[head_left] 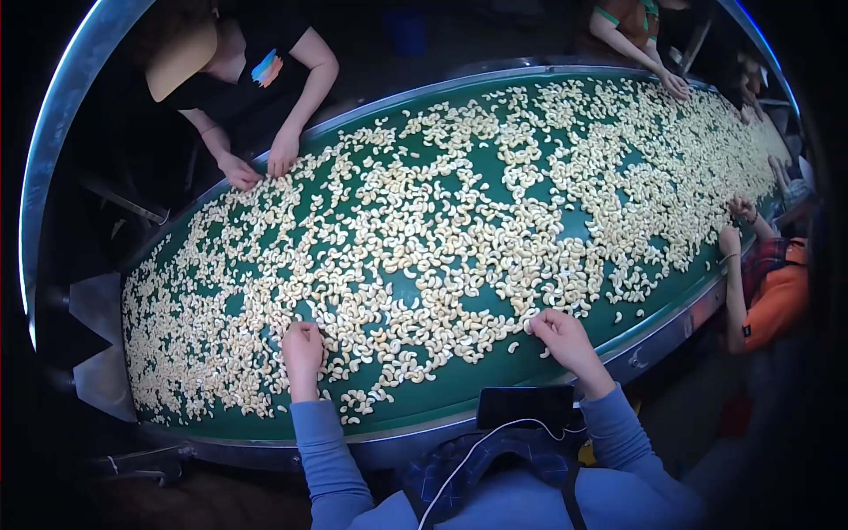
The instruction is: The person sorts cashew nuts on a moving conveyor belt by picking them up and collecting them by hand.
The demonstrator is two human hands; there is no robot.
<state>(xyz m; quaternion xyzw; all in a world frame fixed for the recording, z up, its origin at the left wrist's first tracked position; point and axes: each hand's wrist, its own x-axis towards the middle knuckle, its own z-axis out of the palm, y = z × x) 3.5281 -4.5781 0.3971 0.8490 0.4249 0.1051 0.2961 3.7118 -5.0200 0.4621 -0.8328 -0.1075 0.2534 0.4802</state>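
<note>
Pale cashew nuts (424,256) lie scattered over a green conveyor belt (404,288), thick in some spots and thin in others. My left hand (303,353) is low over the near part of the belt, its fingers curled together among the nuts. Whatever lies between those fingertips is hidden. Farther right, my right hand (568,342) reaches in over the near edge with thumb and forefinger closed. A pale cashew shows at its fingertips. Both forearms are in blue sleeves.
Across the belt, a person in a cap has both hands (262,168) at the far edge. Other people's hands (676,86) work at the right end. A dark flat device (525,407) with a white cable sits before me. Metal plates (102,353) stand at the left end.
</note>
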